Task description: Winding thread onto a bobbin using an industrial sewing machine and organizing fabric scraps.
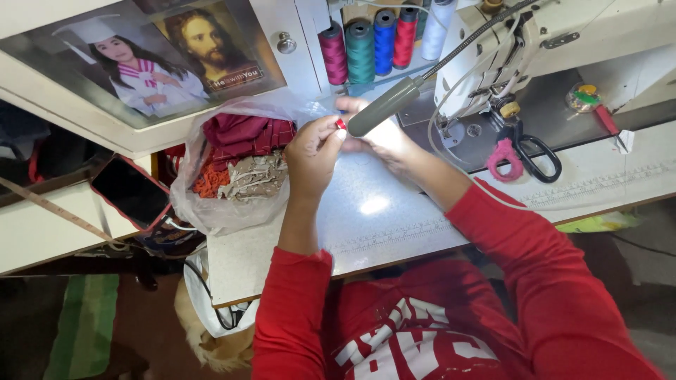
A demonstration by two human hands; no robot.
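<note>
The left hand [313, 151] pinches a small red piece [341, 124] between thumb and fingertips, just under the head of a grey gooseneck lamp [384, 107], above the far middle of the pale worktop [366, 211]. What the red piece is cannot be told at this size; it looks tiny, hard and light, perhaps a bobbin or a thread end. The grip of the left hand is narrow and closed on it. The right hand [377, 137] lies just beside it, partly behind the lamp head, fingertips meeting the left hand's; whether its grip holds anything cannot be told.

A piece so small probably weighs almost nothing and slips easily, so a fingertip pinch across its sides suits it best, held gently and close to the light.

To the left, a clear plastic bag [225, 204] of maroon, orange and grey fabric scraps sits on the worktop's edge, with a dark phone [130, 190] further left. On the far side stand coloured thread spools [360, 49]. To the right is the white sewing machine [535, 42], with black-handled scissors [539, 155] near its needle.
</note>
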